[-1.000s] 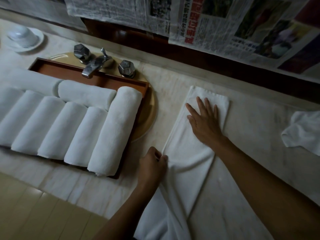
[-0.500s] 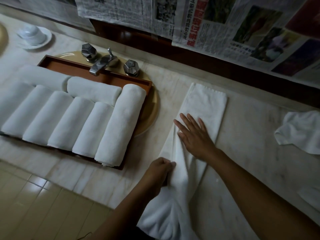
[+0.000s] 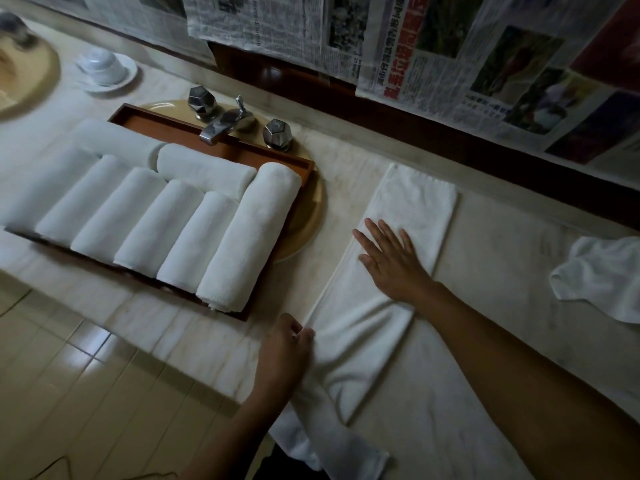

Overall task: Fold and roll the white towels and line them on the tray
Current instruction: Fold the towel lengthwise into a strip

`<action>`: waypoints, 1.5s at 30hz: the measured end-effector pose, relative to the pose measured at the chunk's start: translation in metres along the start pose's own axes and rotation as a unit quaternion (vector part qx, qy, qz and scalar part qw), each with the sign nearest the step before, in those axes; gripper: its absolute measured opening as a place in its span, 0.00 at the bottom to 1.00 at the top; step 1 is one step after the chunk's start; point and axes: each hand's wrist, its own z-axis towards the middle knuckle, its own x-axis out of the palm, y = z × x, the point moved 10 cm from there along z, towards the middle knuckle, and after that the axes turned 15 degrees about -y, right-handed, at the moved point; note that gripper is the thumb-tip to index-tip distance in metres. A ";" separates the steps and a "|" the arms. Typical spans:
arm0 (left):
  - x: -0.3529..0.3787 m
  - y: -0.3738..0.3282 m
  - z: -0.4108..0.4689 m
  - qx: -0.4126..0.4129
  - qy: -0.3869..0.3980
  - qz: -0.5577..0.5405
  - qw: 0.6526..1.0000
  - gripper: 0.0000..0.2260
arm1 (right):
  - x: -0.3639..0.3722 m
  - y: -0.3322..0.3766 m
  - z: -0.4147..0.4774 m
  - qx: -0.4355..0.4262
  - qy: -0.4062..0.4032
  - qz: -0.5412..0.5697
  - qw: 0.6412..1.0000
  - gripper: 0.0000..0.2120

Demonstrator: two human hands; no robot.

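Right grip [image 3: 391,263] flat, fingers spread, pinning the towel [image 3: 417,199] mid-frame — left grip [image 3: 289,351] pinches its left edge; best pull taut, square edges before rolling.

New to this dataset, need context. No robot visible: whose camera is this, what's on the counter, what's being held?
No robot: a person works with bare hands. The picture comes from a camera worn on the head, looking down. The right hand lies flat on a long folded towel on the marble counter. The left hand pinches that towel's near edge. Further left, a wooden tray across the basin holds rolled towels, by the faucet. A crumpled towel lies at the far right.
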 end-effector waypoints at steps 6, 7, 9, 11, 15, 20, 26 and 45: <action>0.001 0.000 -0.002 -0.001 -0.005 0.000 1.000 0.07 | -0.026 0.031 -0.010 0.053 -0.017 0.058 0.997 0.31; 0.000 -0.001 -0.002 -0.002 -0.004 0.005 1.000 0.07 | -0.032 0.042 -0.019 0.050 -0.025 0.076 0.996 0.29; -0.002 -0.001 0.000 -0.012 0.006 0.014 1.000 0.07 | -0.027 0.059 -0.039 0.037 0.017 0.082 0.996 0.26; 0.001 -0.002 0.001 0.002 0.028 0.019 0.999 0.10 | -0.017 0.060 -0.049 0.034 0.071 0.090 0.993 0.26; -0.002 -0.021 0.000 0.017 0.033 -0.100 0.994 0.10 | -0.013 0.051 -0.036 0.027 0.110 0.118 0.986 0.25; 0.037 -0.011 -0.044 -0.153 0.256 -0.244 0.923 0.18 | -0.018 0.046 -0.037 0.024 0.113 0.120 0.986 0.24; 0.023 0.024 -0.115 -0.236 0.333 -0.339 0.848 0.20 | -0.022 0.047 -0.039 0.025 0.101 0.108 0.989 0.25; -0.047 0.073 -0.086 -0.014 -0.046 0.047 0.998 0.13 | -0.027 0.091 -0.078 0.026 -0.025 0.068 0.997 0.26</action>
